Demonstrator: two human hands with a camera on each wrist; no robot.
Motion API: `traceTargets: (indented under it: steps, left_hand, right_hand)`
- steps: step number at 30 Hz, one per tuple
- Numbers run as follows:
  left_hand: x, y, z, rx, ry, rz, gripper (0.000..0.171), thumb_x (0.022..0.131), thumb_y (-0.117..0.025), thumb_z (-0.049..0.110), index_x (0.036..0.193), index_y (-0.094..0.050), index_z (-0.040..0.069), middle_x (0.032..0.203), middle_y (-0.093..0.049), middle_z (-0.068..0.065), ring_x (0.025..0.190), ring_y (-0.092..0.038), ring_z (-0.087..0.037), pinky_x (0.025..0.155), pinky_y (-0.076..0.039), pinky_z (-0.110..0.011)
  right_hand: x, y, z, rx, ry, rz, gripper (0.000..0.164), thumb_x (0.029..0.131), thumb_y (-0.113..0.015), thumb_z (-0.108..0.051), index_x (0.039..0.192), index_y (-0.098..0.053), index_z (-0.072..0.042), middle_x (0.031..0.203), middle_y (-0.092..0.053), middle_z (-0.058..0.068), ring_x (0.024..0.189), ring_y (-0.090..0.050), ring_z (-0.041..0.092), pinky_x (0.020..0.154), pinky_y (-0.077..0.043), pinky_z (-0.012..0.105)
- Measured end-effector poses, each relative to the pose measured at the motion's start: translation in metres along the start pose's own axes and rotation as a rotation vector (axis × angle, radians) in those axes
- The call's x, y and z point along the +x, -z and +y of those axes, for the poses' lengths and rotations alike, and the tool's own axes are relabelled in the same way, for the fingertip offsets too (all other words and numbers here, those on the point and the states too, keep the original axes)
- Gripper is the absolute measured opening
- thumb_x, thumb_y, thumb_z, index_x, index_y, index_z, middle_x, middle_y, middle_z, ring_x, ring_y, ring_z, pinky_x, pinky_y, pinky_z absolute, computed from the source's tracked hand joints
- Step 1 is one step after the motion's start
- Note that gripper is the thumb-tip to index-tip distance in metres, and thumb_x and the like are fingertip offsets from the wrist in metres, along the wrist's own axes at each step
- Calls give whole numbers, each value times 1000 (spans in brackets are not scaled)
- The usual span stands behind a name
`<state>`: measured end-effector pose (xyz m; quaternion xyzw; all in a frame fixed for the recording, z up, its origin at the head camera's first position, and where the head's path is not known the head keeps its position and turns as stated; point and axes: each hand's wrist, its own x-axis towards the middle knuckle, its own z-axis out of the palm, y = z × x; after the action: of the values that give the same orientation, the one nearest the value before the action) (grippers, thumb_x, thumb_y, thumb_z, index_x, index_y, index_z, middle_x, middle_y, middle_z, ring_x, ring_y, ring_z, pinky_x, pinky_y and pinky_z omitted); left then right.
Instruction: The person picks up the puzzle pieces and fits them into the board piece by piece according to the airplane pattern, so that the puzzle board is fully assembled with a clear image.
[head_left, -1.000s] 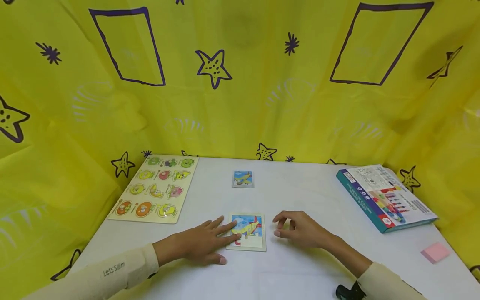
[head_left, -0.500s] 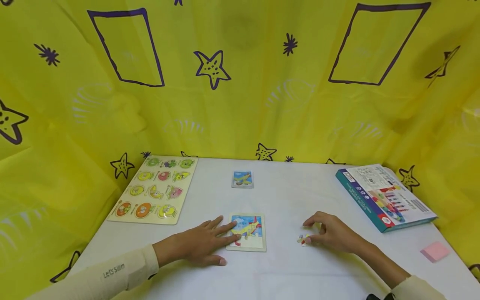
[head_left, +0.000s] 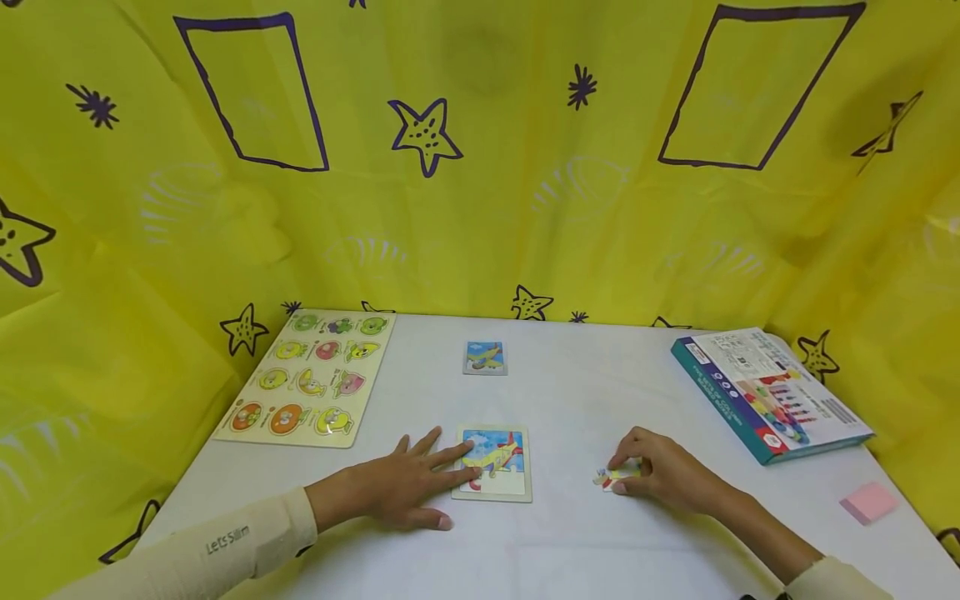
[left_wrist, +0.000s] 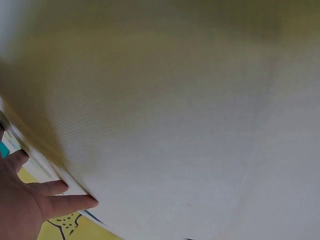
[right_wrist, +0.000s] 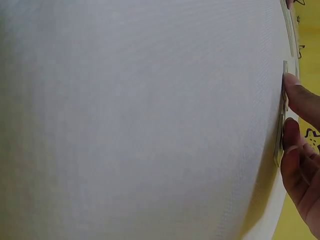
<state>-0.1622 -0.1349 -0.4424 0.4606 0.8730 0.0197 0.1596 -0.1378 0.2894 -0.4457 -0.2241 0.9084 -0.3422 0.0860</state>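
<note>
My left hand point(head_left: 401, 490) lies with straight, spread fingers, its fingertips on the left side of a small framed airplane jigsaw puzzle point(head_left: 512, 483). The puzzle's lower part shows bare white. To the right, my right hand point(head_left: 667, 471) has its fingers bent over loose puzzle pieces on the table, and thumb and index finger pinch a yellowish puzzle piece point(head_left: 630, 469). Another puzzle piece point(head_left: 602, 478), with red and white on it, pokes out left of the fingertips. In the right wrist view, the thumb point(right_wrist: 300, 97) and fingers touch thin pieces flat on the cloth.
A smaller airplane picture card point(head_left: 485, 358) lies beyond the puzzle. At the back left is a fruit puzzle board point(head_left: 367, 333). A colorful box point(head_left: 776, 396) and a pink block point(head_left: 868, 503) are on the right. Yellow curtain point(head_left: 480, 233) borders the white table.
My right hand has moved right, from beside the framed puzzle to the loose pieces, and its fingers have shifted to show more of the yellowish piece. My left hand stays on the puzzle.
</note>
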Motion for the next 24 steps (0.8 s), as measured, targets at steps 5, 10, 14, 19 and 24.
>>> traceTargets:
  steps: [5, 10, 14, 19, 24]
  left_hand:
    - [-1, 0, 0, -5, 5, -2, 69, 98, -44, 66, 159, -25, 40, 170, -13, 5, 149, -19, -52, 104, -30, -76]
    - [-1, 1, 1, -5, 8, -3, 69, 98, -45, 65, 159, -25, 40, 170, -14, 5, 149, -19, -52, 104, -30, -77]
    - [-1, 3, 2, 3, 12, -4, 69, 98, -45, 65, 159, -25, 40, 170, -14, 5, 149, -20, -51, 104, -30, -77]
    - [0, 2, 2, 4, 16, -4, 68, 98, -45, 65, 159, -26, 40, 170, -14, 5, 150, -19, -51, 104, -30, -76]
    - [0, 1, 2, 3, 17, -7, 68, 98, -44, 66, 159, -25, 41, 170, -13, 4, 150, -18, -50, 104, -30, -76]
  right_hand:
    - [1, 0, 0, 12, 8, -33, 20, 87, -79, -26, 100, -68, -15, 98, -58, -1, 68, -46, 1, 61, -42, 19]
    - [2, 1, -2, 18, -3, -77, 24, 88, -78, -26, 99, -59, -16, 89, -55, -2, 71, -47, 3, 60, -40, 20]
    - [3, 3, -5, 61, -24, -124, 21, 91, -76, -25, 98, -58, -16, 86, -57, -3, 75, -49, 4, 61, -41, 20]
    - [3, 5, -7, 105, -22, -150, 18, 93, -73, -22, 100, -58, -15, 87, -58, -3, 74, -51, 4, 61, -44, 20]
    - [3, 4, -7, 156, 7, -152, 14, 95, -70, -17, 104, -61, -13, 90, -60, -1, 63, -49, 2, 54, -43, 19]
